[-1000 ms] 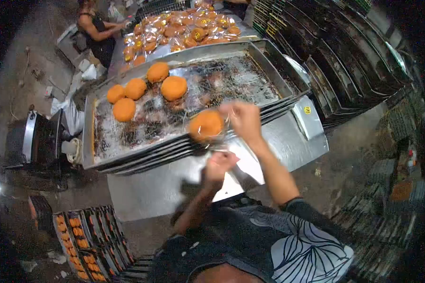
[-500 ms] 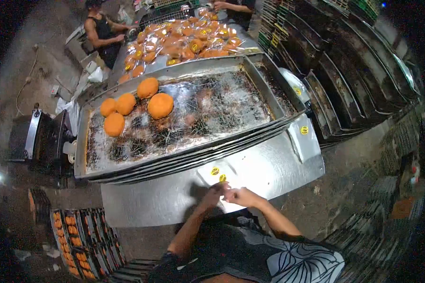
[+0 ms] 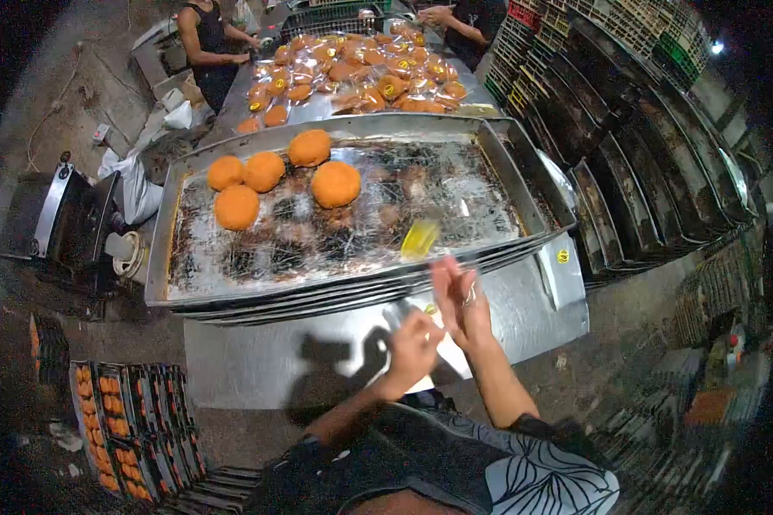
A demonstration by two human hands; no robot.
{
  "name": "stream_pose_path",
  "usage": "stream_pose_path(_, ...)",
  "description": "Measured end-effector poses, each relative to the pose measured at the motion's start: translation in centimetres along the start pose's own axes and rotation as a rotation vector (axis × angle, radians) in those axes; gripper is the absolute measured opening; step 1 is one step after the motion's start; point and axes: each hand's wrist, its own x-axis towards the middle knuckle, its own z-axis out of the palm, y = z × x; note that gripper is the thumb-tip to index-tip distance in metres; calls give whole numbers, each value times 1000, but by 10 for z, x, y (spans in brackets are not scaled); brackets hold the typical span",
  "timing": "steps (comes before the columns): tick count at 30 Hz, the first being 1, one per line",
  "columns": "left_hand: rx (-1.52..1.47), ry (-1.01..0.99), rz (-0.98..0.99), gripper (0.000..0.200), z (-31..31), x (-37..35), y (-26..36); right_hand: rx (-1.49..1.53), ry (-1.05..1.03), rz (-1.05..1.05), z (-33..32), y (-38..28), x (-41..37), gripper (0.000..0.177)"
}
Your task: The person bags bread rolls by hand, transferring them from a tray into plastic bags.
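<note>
My left hand is closed with curled fingers over the near side of the metal table; what it pinches is too blurred to make out. Beside it, my right hand is raised, its fingers pressed together at a clear plastic bag. The bag's yellow label is smeared by motion above the fingertips, over the tray's near edge. More flat bags lie under and behind my hands. Five orange breaded rounds sit at the left of the scratched metal tray, away from both hands.
Several trays are stacked under the top one. Bagged rounds cover the far table, with a person at its left and another at its right. Tall dark trays stand right. A white bag with a label lies at the table's right.
Both hands have risen from the table, the right one furthest, and a labelled bag is now up over the tray edge. The view has shifted, so the tray appears further right.
</note>
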Motion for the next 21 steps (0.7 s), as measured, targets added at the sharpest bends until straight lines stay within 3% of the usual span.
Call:
stream_pose_path(1, -51, 185, -63, 33, -6, 6, -14, 252, -227, -87, 35, -5, 7, 63)
stream_pose_path(2, -516, 422, -203, 36, -21, 28, 2, 296, -292, -74, 62, 0, 6, 71)
stream_pose_path(4, -977, 651, -338, 40, -69, 51, 1, 302, -449, 320, 79, 43, 10, 66)
stream_pose_path(5, -617, 658, -162, 37, -110, 46, -28, 245, -492, 529, 86, 63, 14, 66)
stream_pose_path(6, -255, 641, 9, 34, -150, 40, -57, -373, -625, 303, 98, 65, 35, 69)
stream_pose_path(7, -262, 717, 24, 34, -168, 45, -50, -989, -715, 45, 113, 60, 70, 71)
stream_pose_path(8, -268, 794, 40, 35, -187, 50, -42, -1357, -419, -278, 131, 70, 102, 72)
stream_pose_path(9, -645, 975, -106, 38, -199, 64, -6, -1687, -81, -609, 152, 83, 132, 74)
stream_pose_path(10, -734, 986, -67, 40, -209, 69, 1, -2035, 130, -368, 179, 72, 142, 72)
stream_pose_path(11, -818, 1002, -29, 43, -218, 68, 4, -2265, 398, -337, 149, 122, 217, 63)
stream_pose_path(13, -822, 971, 71, 44, -232, 66, 12, -2001, -48, -159, 147, 86, 239, 52)
stream_pose_path(14, -822, 1019, 96, 45, -241, 68, 18, -1829, -51, -407, 132, 94, 244, 39)
stream_pose_path(15, -827, 1072, 120, 46, -246, 70, 20, -1676, -132, -617, 140, 84, 212, 40)
stream_pose_path(17, -857, 1118, 93, 47, -247, 76, 16, -1490, -205, -1098, 150, 76, 115, 56)
stream_pose_path(19, -902, 1123, 68, 47, -232, 84, 10, -1432, -437, -1157, 162, 67, 59, 70)
stream_pose_path(21, -643, 809, 61, 50, -187, 88, 9, -1385, -449, -1225, 164, 58, 50, 82)
